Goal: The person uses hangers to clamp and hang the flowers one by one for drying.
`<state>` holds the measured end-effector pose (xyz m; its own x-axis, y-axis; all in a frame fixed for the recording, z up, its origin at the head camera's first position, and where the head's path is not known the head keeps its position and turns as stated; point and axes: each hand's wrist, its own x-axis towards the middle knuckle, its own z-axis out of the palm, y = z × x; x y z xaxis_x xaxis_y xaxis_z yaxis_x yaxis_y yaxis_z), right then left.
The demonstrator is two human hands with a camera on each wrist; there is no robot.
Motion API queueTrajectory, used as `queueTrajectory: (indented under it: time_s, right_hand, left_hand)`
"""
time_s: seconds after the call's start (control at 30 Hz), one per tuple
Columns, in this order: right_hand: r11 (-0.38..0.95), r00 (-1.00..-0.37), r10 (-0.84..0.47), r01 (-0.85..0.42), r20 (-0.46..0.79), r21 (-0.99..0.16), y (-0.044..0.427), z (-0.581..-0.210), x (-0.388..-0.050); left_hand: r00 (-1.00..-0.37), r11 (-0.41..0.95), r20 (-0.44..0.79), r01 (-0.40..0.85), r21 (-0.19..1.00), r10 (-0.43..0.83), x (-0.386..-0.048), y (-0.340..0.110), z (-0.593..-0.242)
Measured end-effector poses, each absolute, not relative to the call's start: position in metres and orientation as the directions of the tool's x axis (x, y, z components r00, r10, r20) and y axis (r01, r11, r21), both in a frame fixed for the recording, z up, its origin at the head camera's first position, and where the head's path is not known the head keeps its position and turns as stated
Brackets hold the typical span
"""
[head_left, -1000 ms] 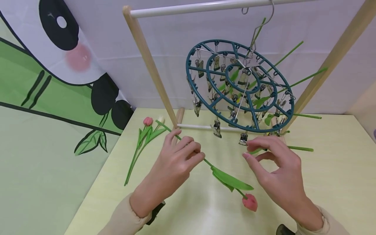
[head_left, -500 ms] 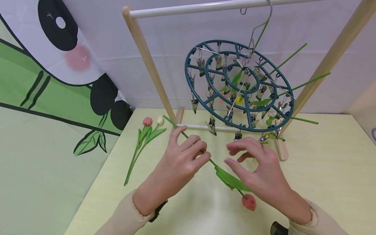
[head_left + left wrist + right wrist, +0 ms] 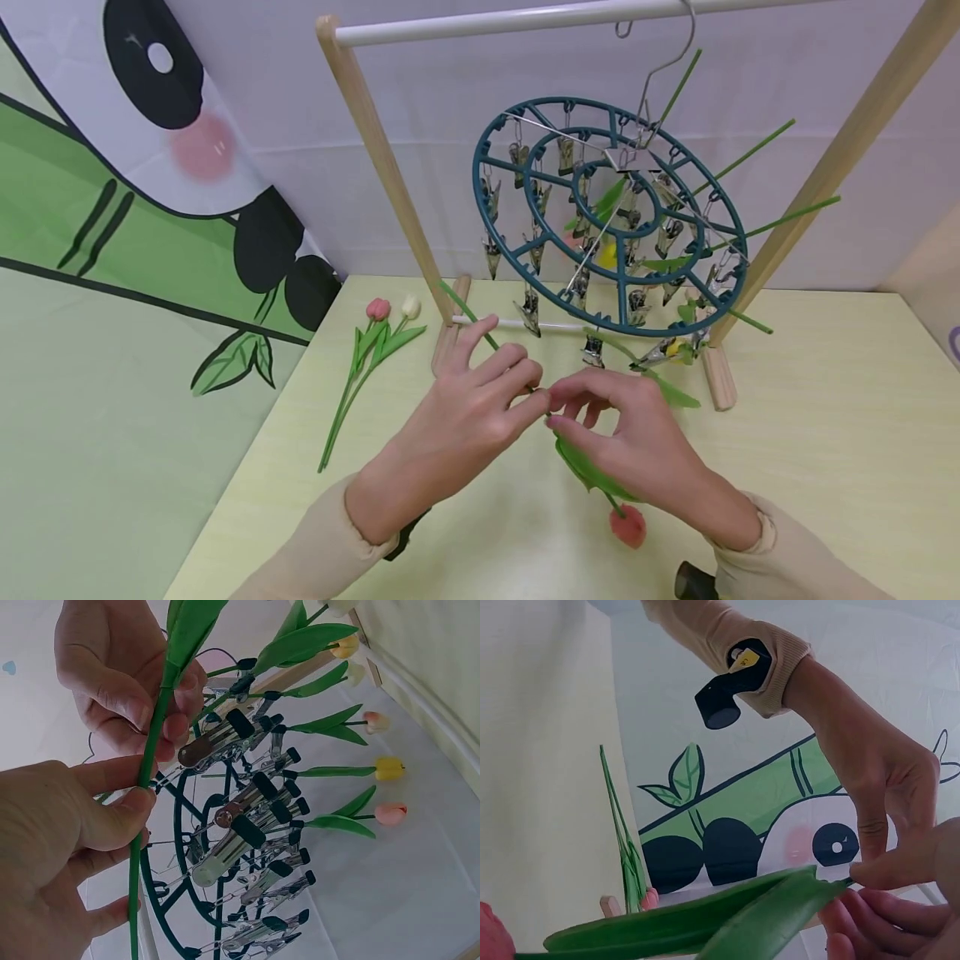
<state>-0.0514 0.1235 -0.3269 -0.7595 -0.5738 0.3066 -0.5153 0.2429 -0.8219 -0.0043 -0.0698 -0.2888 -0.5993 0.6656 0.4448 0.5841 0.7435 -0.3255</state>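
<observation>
We see the left hand [image 3: 453, 425] pinching the stem of a pink tulip [image 3: 587, 467] between thumb and fingers, another fingertip touching it toward the bare end. Just beside, nearer the leaves, the right hand [image 3: 645, 450] closes thumb and fingertips about the same stem. We find this tulip held over the table [image 3: 825, 483], its bloom toward the person, below a round teal hanger [image 3: 622, 292] whose metal clips [image 3: 229, 851] grip other tulips [image 3: 337, 771]. Leftward, a pink-and-white pair [image 3: 367, 343] lies flat. On the left wrist's black camera [image 3: 720, 705] we spot a yellow label [image 3: 744, 660], its characters too small for us to read.
</observation>
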Motion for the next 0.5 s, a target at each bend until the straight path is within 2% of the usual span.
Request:
queueTrajectory:
  time_s: [0.27, 0.43, 0.5]
  right_hand:
    - [0.233, -0.760, -0.602, -0.459, 0.244, -0.857, 0.1206, -0.3292, -0.0552]
    - [0.184, -0.755, -0.592, -0.469, 0.283, -0.864, 0.1212, -0.3329, -0.0563]
    - [0.168, -0.759, -0.581, -0.464, 0.293, -0.870, 0.1218, -0.3342, -0.0561]
  left_hand:
    - [-0.597, 0.735, 0.441, 0.613, -0.289, 0.671, -0.0052, -0.0689, -0.2910]
    - [-0.557, 0.748, 0.547, 0.629, -0.213, 0.625, -0.0031, -0.0683, -0.2916]
    - [-0.551, 0.752, 0.604, 0.647, -0.126, 0.576, -0.0012, -0.0680, -0.2917]
